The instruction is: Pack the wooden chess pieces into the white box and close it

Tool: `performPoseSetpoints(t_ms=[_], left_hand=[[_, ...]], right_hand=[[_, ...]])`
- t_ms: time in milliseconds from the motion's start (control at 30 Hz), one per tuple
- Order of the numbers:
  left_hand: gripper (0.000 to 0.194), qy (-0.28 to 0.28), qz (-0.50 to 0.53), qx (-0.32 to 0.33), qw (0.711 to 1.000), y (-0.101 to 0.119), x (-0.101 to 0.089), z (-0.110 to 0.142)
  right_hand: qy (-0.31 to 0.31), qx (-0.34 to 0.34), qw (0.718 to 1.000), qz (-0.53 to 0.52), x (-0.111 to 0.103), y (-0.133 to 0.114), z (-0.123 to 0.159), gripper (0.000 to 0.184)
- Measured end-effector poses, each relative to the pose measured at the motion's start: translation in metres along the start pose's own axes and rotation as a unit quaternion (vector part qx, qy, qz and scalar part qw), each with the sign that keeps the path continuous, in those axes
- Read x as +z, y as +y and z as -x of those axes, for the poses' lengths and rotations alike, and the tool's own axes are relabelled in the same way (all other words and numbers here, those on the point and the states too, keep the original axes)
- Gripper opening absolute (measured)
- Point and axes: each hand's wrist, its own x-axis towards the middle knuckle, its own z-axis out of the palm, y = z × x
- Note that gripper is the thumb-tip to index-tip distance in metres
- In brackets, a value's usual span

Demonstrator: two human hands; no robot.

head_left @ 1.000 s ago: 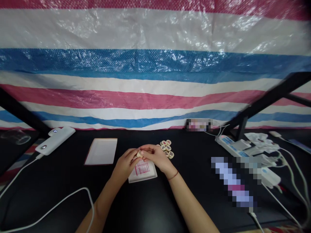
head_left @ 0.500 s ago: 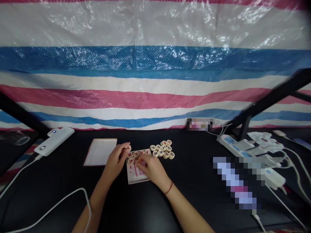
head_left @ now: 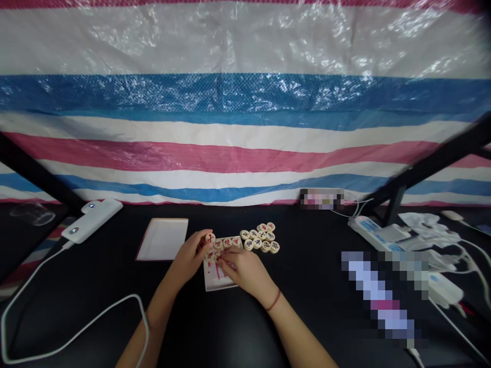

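My left hand (head_left: pixel 192 255) pinches a round xiangqi piece (head_left: pixel 210 238) with a red character, raised at the back left corner of a shallow white box (head_left: pixel 211 282). My right hand (head_left: pixel 245 268) reaches over the box, thumb and fingertips closed on another red-lettered xiangqi piece (head_left: pixel 218 256) in the second row. Red-lettered pieces (head_left: pixel 227 243) line the back of the box, and one more lies at the left of the second row. Pink lines mark the box's bottom. My right hand hides part of the box's right side.
Several loose pieces (head_left: pixel 258 243), mostly dark-lettered, lie right of the box. A white box lid (head_left: pixel 163 240) lies to the left. Further out are a white power bank (head_left: pixel 92 221) with its cable, a power strip (head_left: pixel 368 228) with plugs, and a blurred-out device (head_left: pixel 378 294).
The view has shifted slightly. My left hand's piece has turned its red face more toward me. A red-lettered piece now shows under my right fingertips, which hid that spot before.
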Motion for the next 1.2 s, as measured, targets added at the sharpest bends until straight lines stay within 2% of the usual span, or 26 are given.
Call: performPoseSetpoints(t_ms=[100, 300, 500, 633, 700, 767, 833, 900, 967, 1033, 1133, 1200], left_hand=[[0.032, -0.035, -0.027, 0.011, 0.999, 0.000, -0.001, 0.001], [0.027, -0.058, -0.183, 0.121, 0.974, 0.003, 0.004, 0.004], [0.038, -0.069, -0.240, 0.117, 0.961, 0.005, 0.014, 0.009], [0.044, -0.061, -0.231, 0.121, 0.964, 0.003, 0.019, 0.009], [0.038, -0.062, -0.228, 0.126, 0.963, 0.001, 0.022, 0.008], [0.033, -0.065, -0.222, 0.130, 0.964, 0.000, 0.024, 0.008], [0.031, -0.068, -0.212, 0.134, 0.966, -0.001, 0.025, 0.008], [0.030, -0.069, -0.203, 0.138, 0.967, -0.001, 0.024, 0.007], [0.029, -0.071, -0.197, 0.141, 0.968, -0.002, 0.024, 0.006], [0.029, -0.072, -0.190, 0.139, 0.969, -0.002, 0.023, 0.006], [0.028, -0.071, -0.178, 0.136, 0.972, -0.002, 0.022, 0.006], [0.028, -0.068, -0.172, 0.136, 0.973, -0.002, 0.022, 0.006]], right_hand=[[0.033, -0.006, 0.999, -0.032, 0.002, 0.003, -0.001, 0.026], [0.164, 0.018, 0.982, -0.093, -0.005, 0.018, -0.002, 0.026], [0.226, 0.063, 0.966, -0.106, -0.015, 0.037, -0.003, 0.032], [0.321, 0.132, 0.928, -0.133, -0.018, 0.058, -0.001, 0.028], [0.368, 0.177, 0.904, -0.125, -0.019, 0.073, 0.001, 0.027], [0.386, 0.205, 0.894, -0.095, -0.020, 0.087, 0.003, 0.026], [0.373, 0.205, 0.904, -0.049, -0.023, 0.100, 0.002, 0.025], [0.330, 0.181, 0.926, 0.000, -0.027, 0.108, -0.002, 0.024], [0.259, 0.157, 0.952, 0.040, -0.035, 0.112, -0.009, 0.024], [0.162, 0.153, 0.973, 0.068, -0.044, 0.113, -0.017, 0.025], [0.018, 0.167, 0.982, 0.092, -0.057, 0.113, -0.028, 0.027], [-0.028, 0.166, 0.981, 0.093, -0.062, 0.113, -0.033, 0.026]])
